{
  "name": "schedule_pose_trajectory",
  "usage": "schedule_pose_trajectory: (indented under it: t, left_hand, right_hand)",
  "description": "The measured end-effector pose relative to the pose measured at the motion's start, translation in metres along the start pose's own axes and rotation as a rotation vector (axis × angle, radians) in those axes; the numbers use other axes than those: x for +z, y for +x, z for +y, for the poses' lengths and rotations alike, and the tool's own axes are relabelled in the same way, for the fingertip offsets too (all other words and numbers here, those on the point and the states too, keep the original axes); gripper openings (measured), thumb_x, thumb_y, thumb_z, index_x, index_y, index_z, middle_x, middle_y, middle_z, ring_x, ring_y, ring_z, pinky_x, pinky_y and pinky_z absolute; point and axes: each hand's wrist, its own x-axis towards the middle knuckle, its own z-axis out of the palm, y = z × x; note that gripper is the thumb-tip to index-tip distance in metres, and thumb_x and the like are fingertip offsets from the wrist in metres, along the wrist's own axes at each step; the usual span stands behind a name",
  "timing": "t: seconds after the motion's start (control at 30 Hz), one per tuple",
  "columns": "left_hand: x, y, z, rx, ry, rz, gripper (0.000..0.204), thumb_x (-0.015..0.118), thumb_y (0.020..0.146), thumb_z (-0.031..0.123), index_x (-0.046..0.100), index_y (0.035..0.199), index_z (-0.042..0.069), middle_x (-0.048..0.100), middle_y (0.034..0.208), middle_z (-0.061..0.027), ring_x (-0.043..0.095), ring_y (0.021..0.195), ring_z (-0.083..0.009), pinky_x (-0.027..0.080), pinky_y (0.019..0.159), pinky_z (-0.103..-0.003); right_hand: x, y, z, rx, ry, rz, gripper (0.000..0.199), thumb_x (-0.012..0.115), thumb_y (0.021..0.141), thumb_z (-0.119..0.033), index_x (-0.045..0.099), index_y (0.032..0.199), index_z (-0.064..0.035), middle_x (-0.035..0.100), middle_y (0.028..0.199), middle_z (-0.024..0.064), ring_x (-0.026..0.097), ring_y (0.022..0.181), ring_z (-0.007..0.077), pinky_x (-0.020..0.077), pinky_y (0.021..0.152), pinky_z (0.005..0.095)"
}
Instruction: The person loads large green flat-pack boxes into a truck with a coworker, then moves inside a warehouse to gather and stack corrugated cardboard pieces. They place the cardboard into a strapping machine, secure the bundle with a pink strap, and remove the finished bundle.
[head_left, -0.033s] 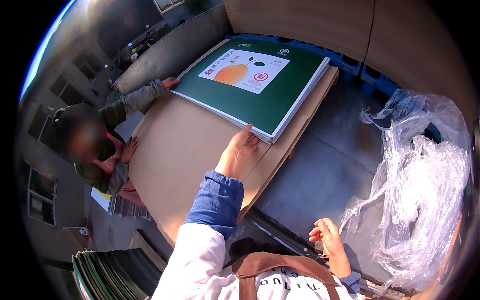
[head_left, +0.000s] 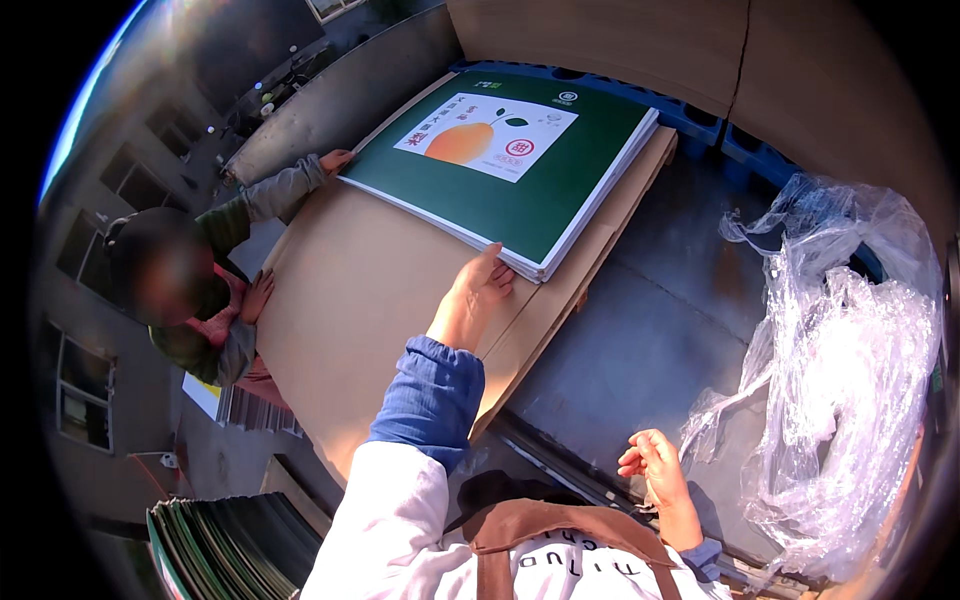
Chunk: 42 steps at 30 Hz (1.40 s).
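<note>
1. Brown cardboard (head_left: 370, 290) spreads across the middle of the frame as a flat surface, with a blue pallet (head_left: 700, 122) showing at the upper right and crumpled clear film (head_left: 820, 420) heaped at the right.
2. On its upper part lies the stack of green printed sheets (head_left: 555, 195), edges nearly flush; the flat base probably helps keep them even.
3. At the frame's centre, the left hand (head_left: 474, 292) meets the stack's lower edge, one digit along the top rim and the others bent against the side, perhaps to steady it. Whether it pinches the sheets, I cannot tell.
4. So the stack lies above and to the right of that hand, its lowest corner just beside the fingers.
5. A co-worker's hand (head_left: 337, 161) is at the stack's left corner, seemingly a matching support.
6. At the lower right, the right hand (head_left: 657, 475) is loosely curled, nothing visible in it, well apart from the stack.
</note>
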Motion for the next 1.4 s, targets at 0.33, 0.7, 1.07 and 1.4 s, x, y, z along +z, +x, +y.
schedule_pose_trajectory:
  t: [0.33,0.7,1.07,1.4]
  left_hand:
    - [0.015,-0.003,0.011,0.087,-0.391,0.170,0.071,0.068,0.086,0.036,0.033,0.131,-0.008,0.044,0.123,-0.0199,0.044,0.117,-0.0299,0.044,0.094,-0.035]
    - [0.036,-0.022,0.020,0.094,-0.497,-0.229,0.082,0.063,0.081,0.060,0.041,0.130,-0.003,0.044,0.136,-0.0169,0.048,0.123,-0.0304,0.041,0.102,-0.046]
    - [0.044,0.013,0.014,0.220,-0.413,-0.064,0.034,0.062,0.090,0.018,0.052,0.119,0.006,0.059,0.120,-0.0108,0.059,0.107,-0.0299,0.050,0.090,-0.049]
    - [0.059,-0.006,0.022,0.298,-0.476,-0.216,0.040,0.063,0.088,0.017,0.050,0.121,-0.001,0.059,0.118,-0.0124,0.060,0.105,-0.0280,0.051,0.089,-0.041]
  right_hand:
    - [-0.010,0.019,-0.037,-0.026,0.050,0.005,0.027,0.052,0.097,-0.031,0.054,0.100,-0.0044,0.065,0.076,0.0089,0.064,0.062,0.0170,0.0528,0.060,0.0277]
    - [-0.024,0.030,-0.060,-0.063,0.069,-0.008,0.029,0.053,0.097,-0.032,0.054,0.100,-0.0037,0.065,0.076,0.0103,0.065,0.063,0.0174,0.0532,0.060,0.0276]
    - [-0.004,0.013,-0.059,-0.102,0.094,-0.055,0.030,0.056,0.095,-0.034,0.054,0.099,-0.0043,0.065,0.077,0.0106,0.065,0.064,0.0179,0.0542,0.062,0.0280]
    - [-0.007,-0.085,-0.005,-0.098,-0.005,0.147,0.030,0.055,0.095,-0.033,0.053,0.100,-0.0031,0.066,0.078,0.0118,0.066,0.063,0.0191,0.0540,0.060,0.0285]
